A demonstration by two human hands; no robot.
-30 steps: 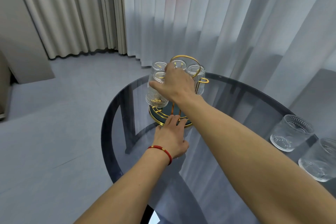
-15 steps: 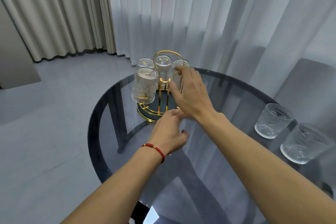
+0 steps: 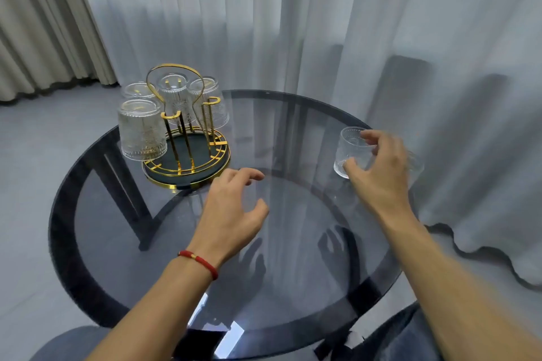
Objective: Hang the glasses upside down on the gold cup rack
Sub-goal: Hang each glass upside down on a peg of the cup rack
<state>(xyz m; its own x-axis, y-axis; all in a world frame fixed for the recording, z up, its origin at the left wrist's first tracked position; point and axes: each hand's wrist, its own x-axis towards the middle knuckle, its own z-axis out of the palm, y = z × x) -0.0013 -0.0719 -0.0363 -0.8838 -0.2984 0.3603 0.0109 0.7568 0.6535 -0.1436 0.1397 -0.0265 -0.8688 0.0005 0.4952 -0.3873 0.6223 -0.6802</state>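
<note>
The gold cup rack stands on the left of the round glass table, with several ribbed glasses hung upside down on it; the nearest one is at the front left. Two gold pegs at the front right are bare. My right hand wraps an upright ribbed glass at the table's right edge, thumb low and fingers at the rim. A second glass is mostly hidden behind that hand. My left hand hovers just in front of the rack's base, fingers spread and holding nothing.
Sheer grey curtains hang close behind the table and brush its far and right edges. Beige drapes hang at the back left. The dark table frame shows through the glass top. Grey floor lies to the left.
My right hand left the rack and swung right to the upright glass, closing around it. My left hand drew back a little from the rack's base. The view turned right.
</note>
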